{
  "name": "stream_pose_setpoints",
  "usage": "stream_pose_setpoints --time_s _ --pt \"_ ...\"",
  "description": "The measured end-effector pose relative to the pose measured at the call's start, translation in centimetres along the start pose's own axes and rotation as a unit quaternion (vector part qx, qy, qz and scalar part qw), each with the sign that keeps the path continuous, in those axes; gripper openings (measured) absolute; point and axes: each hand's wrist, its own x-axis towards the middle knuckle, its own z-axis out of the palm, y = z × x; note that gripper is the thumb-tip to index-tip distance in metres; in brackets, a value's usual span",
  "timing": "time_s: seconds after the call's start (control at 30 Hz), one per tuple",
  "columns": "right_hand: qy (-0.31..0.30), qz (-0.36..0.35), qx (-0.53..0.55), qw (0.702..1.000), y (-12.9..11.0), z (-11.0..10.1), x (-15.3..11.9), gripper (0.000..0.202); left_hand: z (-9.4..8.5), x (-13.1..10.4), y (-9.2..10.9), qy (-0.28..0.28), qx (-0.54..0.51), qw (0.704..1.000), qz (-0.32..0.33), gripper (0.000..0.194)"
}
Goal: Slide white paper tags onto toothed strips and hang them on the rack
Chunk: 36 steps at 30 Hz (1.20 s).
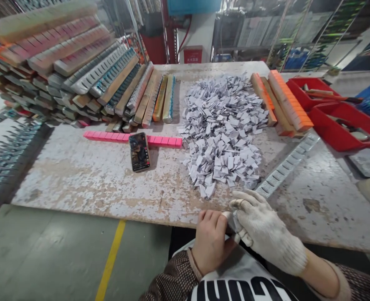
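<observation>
Black-lettered white shirt [239,285] at the bottom, between checked sleeves [172,278]. Just above, at the near edge of the worn table [103,179]: bare left hand [210,238], fingers curled, thumb and forefinger white-tipped and drawn close on a grey piece [231,222], mostly hidden. Up against it from the other side, gloved right hand [264,232], fingers bent over the same spot; whether gripping too, impossible to tell. Straight beyond, a broad heap of white chips [225,129], flat and angular. Just beside the glove, a slotted silver bar [287,165], slanting away to the right; near its far end, orange bars [290,100], then red trays [332,133] with loose items inside. Left of the heap, a pink bar [110,137] lying crosswise, with a lit phone [139,152] overlapping its middle. Farther left, a tall stack of bars [53,79]. Down on the floor, a yellow stripe [111,259].
</observation>
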Motion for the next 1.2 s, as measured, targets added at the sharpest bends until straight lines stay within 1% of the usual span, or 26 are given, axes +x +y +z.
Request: stream_pose_setpoints --time_s 0.1,0.23,0.37,0.43,0.53,0.6,0.67,0.73,0.8,0.87,0.93,1.03,1.1,1.13,1.17,1.2 --pt "-0.001 0.006 0.03 1.0 0.6 0.7 -0.6 0.017 -0.2 0.1 -0.1 -0.016 -0.009 1.0 0.01 0.027" --pt "-0.004 0.004 0.04 0.999 1.3 1.3 -1.4 0.016 0.0 0.1 -0.1 -0.002 -0.004 1.0 0.019 0.026" --pt "-0.01 0.002 0.033 0.999 1.3 1.5 -1.5 0.014 0.0 0.1 0.0 0.004 0.006 1.0 0.019 0.023" --pt "0.008 0.006 0.039 0.999 1.3 1.4 -1.5 0.012 -0.6 0.3 0.1 0.005 0.007 1.0 0.02 0.024" --pt "0.057 0.019 0.061 0.996 1.5 1.0 -1.3 0.009 -2.1 1.0 -0.1 -0.01 0.01 1.0 0.023 0.031" --pt "0.083 0.026 0.077 0.993 1.8 0.5 -1.2 0.009 -3.2 2.0 -0.5 -0.008 0.05 0.999 -0.003 0.033" --pt "0.098 0.031 0.096 0.99 2.1 0.0 -1.0 0.011 -3.9 3.6 -0.9 0.001 0.125 0.991 -0.052 0.029" --pt "0.108 0.039 0.113 0.987 2.3 -0.5 -1.0 0.013 -4.1 5.2 -1.3 -0.006 0.181 0.978 -0.099 0.023" --pt "0.122 0.058 0.112 0.984 2.5 -0.6 -1.2 0.014 -3.9 6.7 -1.7 -0.016 0.193 0.973 -0.125 0.025" --pt "0.138 0.083 0.101 0.982 2.6 -0.5 -1.6 0.011 -3.6 7.5 -2.1 -0.021 0.179 0.975 -0.13 0.033" --pt "0.149 0.103 0.093 0.979 2.8 -0.2 -2.0 0.009 -3.4 7.8 -2.3 -0.027 0.157 0.979 -0.125 0.035" --pt "0.16 0.112 0.08 0.977 3.0 0.1 -2.0 0.01 -3.5 7.7 -2.3 -0.033 0.117 0.985 -0.125 0.026" --pt "0.169 0.111 0.06 0.978 3.2 0.2 -1.6 0.01 -3.9 7.5 -1.9 -0.029 0.096 0.987 -0.128 0.018" --pt "0.173 0.111 0.048 0.978 3.2 0.3 -1.4 0.011 -4.1 7.4 -1.5 -0.024 0.06 0.99 -0.127 0.016" --pt "0.175 0.113 0.039 0.977 3.2 0.3 -1.1 0.014 -4.3 7.2 -1.0 -0.019 -0.002 0.992 -0.124 0.014" --pt "0.172 0.117 0.037 0.977 3.2 0.3 -0.9 0.019 -4.5 7.1 -0.4 -0.017 -0.088 0.989 -0.121 0.013"
